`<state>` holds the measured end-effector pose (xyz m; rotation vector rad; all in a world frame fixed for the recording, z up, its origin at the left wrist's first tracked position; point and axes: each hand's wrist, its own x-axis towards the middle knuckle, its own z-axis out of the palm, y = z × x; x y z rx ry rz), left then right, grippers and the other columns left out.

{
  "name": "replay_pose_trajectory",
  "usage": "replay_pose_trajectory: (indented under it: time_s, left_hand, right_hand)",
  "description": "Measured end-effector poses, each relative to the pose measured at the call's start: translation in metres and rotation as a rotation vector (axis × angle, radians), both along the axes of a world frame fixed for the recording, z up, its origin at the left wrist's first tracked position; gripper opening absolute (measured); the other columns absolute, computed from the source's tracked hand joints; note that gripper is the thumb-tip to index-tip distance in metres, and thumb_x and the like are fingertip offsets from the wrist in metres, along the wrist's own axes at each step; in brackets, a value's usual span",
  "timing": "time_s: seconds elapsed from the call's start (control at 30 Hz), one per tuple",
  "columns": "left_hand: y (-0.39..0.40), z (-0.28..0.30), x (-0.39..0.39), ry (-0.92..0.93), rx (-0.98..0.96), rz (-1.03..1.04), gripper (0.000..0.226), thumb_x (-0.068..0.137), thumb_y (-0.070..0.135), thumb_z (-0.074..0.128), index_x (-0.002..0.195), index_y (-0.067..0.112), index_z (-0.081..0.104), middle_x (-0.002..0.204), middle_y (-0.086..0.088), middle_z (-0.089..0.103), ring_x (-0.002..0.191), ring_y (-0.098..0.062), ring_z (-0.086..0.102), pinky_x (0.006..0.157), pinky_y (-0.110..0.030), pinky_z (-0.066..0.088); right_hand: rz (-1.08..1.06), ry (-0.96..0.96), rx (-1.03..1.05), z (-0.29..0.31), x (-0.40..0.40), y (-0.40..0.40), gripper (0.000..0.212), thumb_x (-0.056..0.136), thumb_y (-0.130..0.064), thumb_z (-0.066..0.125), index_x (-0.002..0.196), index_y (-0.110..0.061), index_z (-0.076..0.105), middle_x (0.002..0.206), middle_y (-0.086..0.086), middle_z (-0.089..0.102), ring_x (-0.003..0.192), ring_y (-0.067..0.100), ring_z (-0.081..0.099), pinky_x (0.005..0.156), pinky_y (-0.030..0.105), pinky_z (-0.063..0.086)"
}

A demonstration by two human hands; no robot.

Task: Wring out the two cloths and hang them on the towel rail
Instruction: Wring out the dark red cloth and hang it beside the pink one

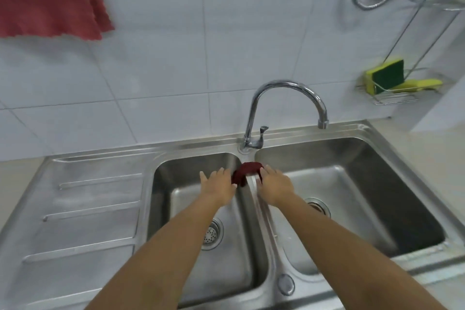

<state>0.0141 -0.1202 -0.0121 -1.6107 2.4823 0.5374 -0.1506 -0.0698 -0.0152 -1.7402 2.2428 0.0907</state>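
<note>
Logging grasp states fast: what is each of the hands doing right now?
Left hand: open, fingers spread, beside the dark red cloth.
Right hand: open, fingertips at the cloth, no grip visible.

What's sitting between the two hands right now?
Head view: the dark red cloth, bunched over the sink divider, between left hand and right hand.

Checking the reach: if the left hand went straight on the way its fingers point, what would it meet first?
Probably the dark red cloth draped over the sink divider, just ahead of the left hand; depth is unclear.
</note>
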Motion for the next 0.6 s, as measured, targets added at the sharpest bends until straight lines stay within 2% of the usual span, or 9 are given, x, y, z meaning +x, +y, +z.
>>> replay_pose_trajectory:
  time_s: [0.07,0.17,0.27,0.33,0.4,0.5,0.6]
  left_hand:
    - [-0.005,-0.007,-0.016,0.060,0.019,-0.026,0.053,0.096,0.037,0.046,0.143,0.017,0.031,0.151,-0.004,0.035,0.137,-0.026,0.035,0.115,-0.061,0.013]
    - [-0.011,-0.020,-0.036,0.134,0.078,-0.051,0.063,0.096,0.029,0.048,0.150,0.018,0.019,0.158,-0.007,0.023,0.142,-0.027,0.027,0.117,-0.054,0.016]
    - [-0.013,-0.031,-0.045,0.298,0.106,0.014,0.061,0.092,0.021,0.053,0.148,0.018,0.027,0.146,-0.011,0.043,0.129,-0.031,0.045,0.106,-0.046,0.037]
    - [-0.013,-0.035,-0.048,0.369,0.100,0.075,0.059,0.091,0.024,0.056,0.145,0.017,0.032,0.140,-0.011,0.050,0.123,-0.031,0.051,0.099,-0.044,0.044]
    - [-0.010,-0.038,-0.046,0.334,0.079,0.074,0.059,0.091,0.030,0.057,0.145,0.021,0.034,0.134,-0.010,0.052,0.120,-0.030,0.053,0.097,-0.042,0.046]
    - [0.000,-0.041,-0.045,0.281,0.060,0.038,0.048,0.091,0.035,0.057,0.136,0.026,0.044,0.120,-0.007,0.056,0.111,-0.028,0.056,0.090,-0.039,0.048]
    - [0.013,-0.041,-0.044,0.264,0.049,0.030,0.038,0.087,0.037,0.061,0.123,0.024,0.054,0.113,-0.004,0.055,0.105,-0.024,0.056,0.086,-0.038,0.049]
  right_hand:
    - [-0.015,-0.042,-0.023,-0.008,-0.008,-0.008,0.050,0.095,-0.027,0.041,0.144,-0.014,0.035,0.153,0.008,0.036,0.133,0.031,0.041,0.109,0.043,0.036]
    - [-0.023,-0.128,-0.047,-0.021,-0.018,-0.020,0.049,0.091,-0.017,0.046,0.139,-0.012,0.039,0.144,0.010,0.044,0.125,0.035,0.047,0.103,0.043,0.041]
    - [-0.083,-0.284,-0.084,-0.032,-0.024,-0.027,0.036,0.088,-0.009,0.048,0.124,-0.007,0.045,0.118,0.018,0.059,0.108,0.038,0.057,0.085,0.040,0.045]
    - [-0.120,-0.395,-0.087,-0.037,-0.027,-0.025,0.032,0.088,-0.005,0.047,0.120,-0.006,0.044,0.109,0.021,0.062,0.099,0.037,0.059,0.077,0.036,0.044]
    - [-0.185,-0.494,-0.128,-0.041,-0.027,-0.020,0.030,0.088,-0.004,0.049,0.117,-0.008,0.043,0.103,0.017,0.062,0.091,0.034,0.059,0.072,0.033,0.041]
    - [-0.327,-0.678,-0.116,-0.042,-0.028,-0.007,0.033,0.091,-0.012,0.056,0.122,-0.015,0.047,0.097,0.006,0.060,0.088,0.025,0.058,0.073,0.029,0.040]
    - [-0.335,-0.676,-0.131,-0.046,-0.027,0.010,0.013,0.089,-0.015,0.060,0.103,-0.014,0.062,0.094,0.007,0.064,0.088,0.026,0.062,0.075,0.033,0.048]
